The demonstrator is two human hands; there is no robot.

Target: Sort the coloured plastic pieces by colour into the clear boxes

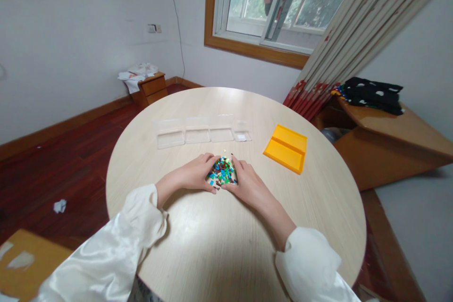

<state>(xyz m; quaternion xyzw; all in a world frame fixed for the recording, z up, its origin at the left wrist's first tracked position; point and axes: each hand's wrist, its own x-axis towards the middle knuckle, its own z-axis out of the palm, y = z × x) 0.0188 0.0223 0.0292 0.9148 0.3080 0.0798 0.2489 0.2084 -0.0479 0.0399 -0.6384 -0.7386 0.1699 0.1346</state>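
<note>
A round, pale wooden table (pixel 212 236) fills the middle of the frame. Above centre stands a row of clear plastic boxes (pixel 197 136), four compartments side by side; right of centre lies a yellow tray (pixel 286 152) with a raised ridge across it. At the centre, a person's left hand (pixel 198 172) and right hand (pixel 249 184) curve around a small heap of tiny pieces (pixel 223 170), thumbs nearest the viewer. Neither hand is clenched; both are loosely cupped at the heap's edges, and whether any fingertip pinches a piece cannot be told. Blue, green, brown and pale pieces are mixed, unsorted by colour. Gathering looks mostly done: only a few strays sit outside, including a pale piece (pixel 224 151) just above the heap.
</note>
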